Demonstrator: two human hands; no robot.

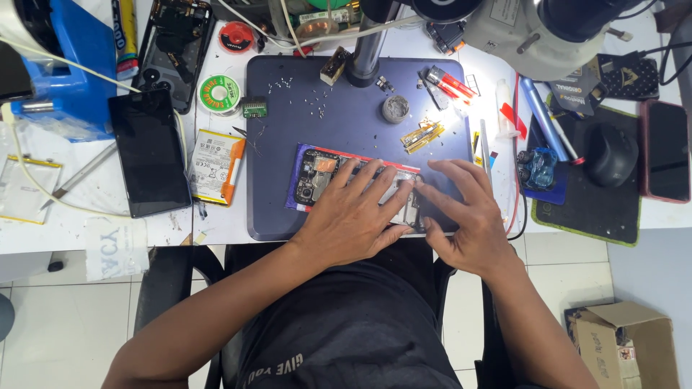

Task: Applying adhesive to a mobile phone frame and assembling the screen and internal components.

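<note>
An opened phone (315,178), back cover off with its circuit board showing, lies on a dark blue work mat (288,122). My left hand (353,216) rests flat across the middle of the phone, fingers spread and pressing down. My right hand (465,212) lies over the phone's right end, its fingertips meeting those of the left hand near a pale part of the phone's inside. Most of the phone is hidden under both hands.
A detached dark phone screen (149,151) and a battery (214,166) lie left of the mat, with a solder spool (219,92). A microscope stand post (367,50) rises at the mat's back. Gold flex strips (422,135), red tools (450,83), a mouse (611,153), another phone (667,150) sit right. A cardboard box (626,342) stands on the floor.
</note>
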